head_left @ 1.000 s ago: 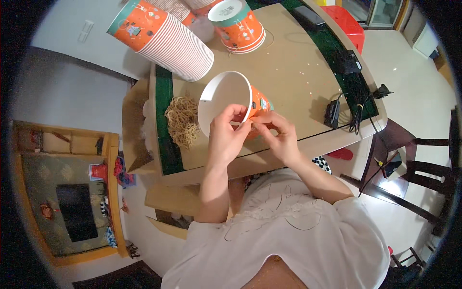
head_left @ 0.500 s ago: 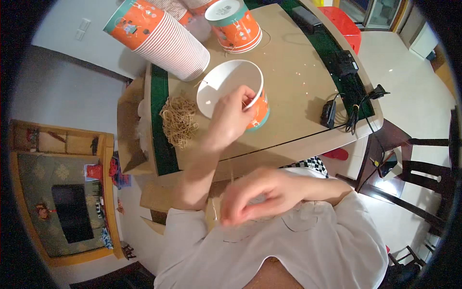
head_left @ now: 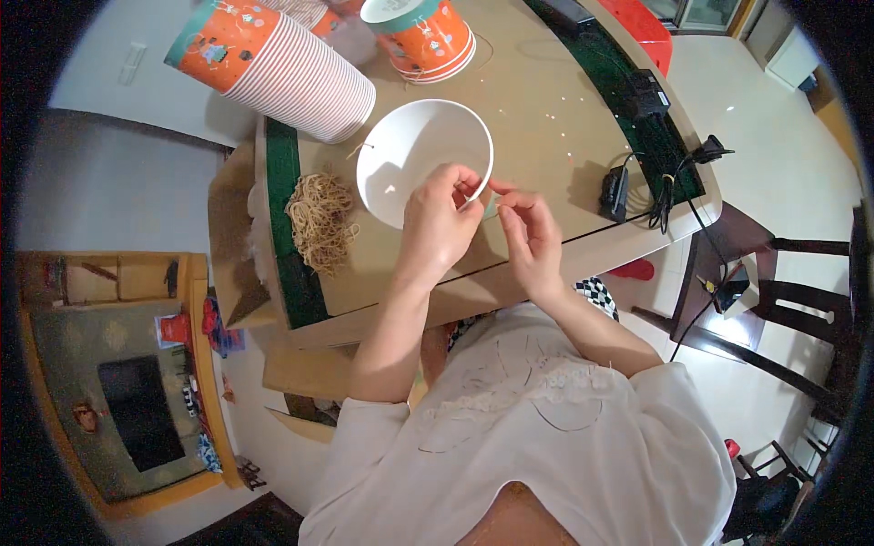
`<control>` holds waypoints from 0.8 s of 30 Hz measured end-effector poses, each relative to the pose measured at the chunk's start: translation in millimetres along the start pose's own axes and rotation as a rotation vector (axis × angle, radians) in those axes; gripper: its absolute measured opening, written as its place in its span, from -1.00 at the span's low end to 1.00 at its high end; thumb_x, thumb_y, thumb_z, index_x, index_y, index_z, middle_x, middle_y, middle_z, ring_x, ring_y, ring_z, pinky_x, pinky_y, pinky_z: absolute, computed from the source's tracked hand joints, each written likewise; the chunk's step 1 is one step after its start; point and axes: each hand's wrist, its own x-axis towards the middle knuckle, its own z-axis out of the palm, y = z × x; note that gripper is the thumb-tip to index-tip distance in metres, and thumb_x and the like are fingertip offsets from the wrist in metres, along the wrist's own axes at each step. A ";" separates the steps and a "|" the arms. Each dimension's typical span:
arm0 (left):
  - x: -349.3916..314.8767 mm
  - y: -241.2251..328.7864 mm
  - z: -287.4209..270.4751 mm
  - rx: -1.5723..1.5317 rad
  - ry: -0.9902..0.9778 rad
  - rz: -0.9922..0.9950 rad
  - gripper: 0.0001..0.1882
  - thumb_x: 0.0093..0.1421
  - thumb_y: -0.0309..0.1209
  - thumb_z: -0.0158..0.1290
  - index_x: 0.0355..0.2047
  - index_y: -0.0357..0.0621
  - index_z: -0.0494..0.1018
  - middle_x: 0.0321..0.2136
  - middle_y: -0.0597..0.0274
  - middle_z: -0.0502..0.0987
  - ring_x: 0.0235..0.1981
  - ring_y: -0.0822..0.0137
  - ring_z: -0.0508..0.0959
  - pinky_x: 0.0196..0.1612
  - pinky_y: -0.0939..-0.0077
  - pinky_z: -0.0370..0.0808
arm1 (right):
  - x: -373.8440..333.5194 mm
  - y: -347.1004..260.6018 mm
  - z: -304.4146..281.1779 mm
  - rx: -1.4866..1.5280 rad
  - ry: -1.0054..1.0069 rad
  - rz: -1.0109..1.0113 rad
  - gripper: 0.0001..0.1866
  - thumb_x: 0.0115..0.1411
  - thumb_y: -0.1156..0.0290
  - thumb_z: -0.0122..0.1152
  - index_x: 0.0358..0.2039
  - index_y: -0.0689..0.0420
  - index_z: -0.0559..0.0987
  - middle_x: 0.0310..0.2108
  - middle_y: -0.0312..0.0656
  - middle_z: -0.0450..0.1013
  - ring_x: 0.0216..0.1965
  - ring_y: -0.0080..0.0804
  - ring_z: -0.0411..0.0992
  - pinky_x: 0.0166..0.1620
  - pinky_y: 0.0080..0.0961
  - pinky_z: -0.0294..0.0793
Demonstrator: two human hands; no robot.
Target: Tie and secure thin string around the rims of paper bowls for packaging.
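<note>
A large paper bucket [head_left: 423,136], white inside, tilts with its mouth toward me near the table's front edge. My left hand [head_left: 442,214] reaches into the mouth and is closed on the near right part of its rim. Just outside that rim, my right hand [head_left: 535,235] has thumb and forefinger pinched together against the bucket's outer side; what they hold is too small to make out. A short piece of tan cord [head_left: 358,149] pokes through the wall at the bucket's left rim. Left of the bucket lies a tangled heap of tan cords [head_left: 320,226].
A tall leaning stack of orange and green paper buckets [head_left: 282,77] stands at the back left. Beside it an upturned bucket [head_left: 423,45] has a cord loop. Black power adapters [head_left: 615,193] with cables lie along the right edge. A cardboard box [head_left: 238,241] adjoins the table's left side.
My right hand has moved up and away from my body to the bucket's outer side. My left hand stays on the rim. The whole view has shifted slightly.
</note>
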 end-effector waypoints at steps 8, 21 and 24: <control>1.7 4.2 -3.0 0.026 -0.030 -0.041 -0.83 0.00 -0.60 0.06 -0.34 -0.25 0.44 -0.44 0.15 0.55 -0.45 0.30 0.55 -0.34 0.43 0.48 | 2.7 4.7 -2.0 -0.198 -0.080 -0.070 -0.91 0.27 0.52 -0.01 -0.24 0.24 0.44 -0.25 -0.17 0.45 -0.20 -0.53 0.42 -0.08 -0.56 0.41; -45.7 16.7 -30.6 -0.481 -0.039 0.161 -0.66 0.11 -0.64 0.00 -0.07 -0.33 0.32 -0.16 0.11 0.48 -0.09 0.31 0.49 0.03 0.44 0.40 | 18.8 -57.9 -8.7 0.420 -0.382 0.543 -0.88 0.30 0.41 -0.02 -0.30 0.18 0.43 -0.35 -0.20 0.46 -0.29 -0.47 0.43 -0.12 -0.47 0.43; -69.1 12.2 -15.1 -0.589 -0.078 0.107 -0.61 0.09 -0.62 0.07 -0.04 -0.29 0.31 -0.17 0.14 0.48 -0.11 0.35 0.49 -0.01 0.48 0.41 | 21.1 -75.8 1.9 0.654 -0.385 0.435 -0.91 0.27 0.47 0.02 -0.24 0.20 0.43 -0.34 -0.21 0.49 -0.31 -0.54 0.46 -0.18 -0.60 0.44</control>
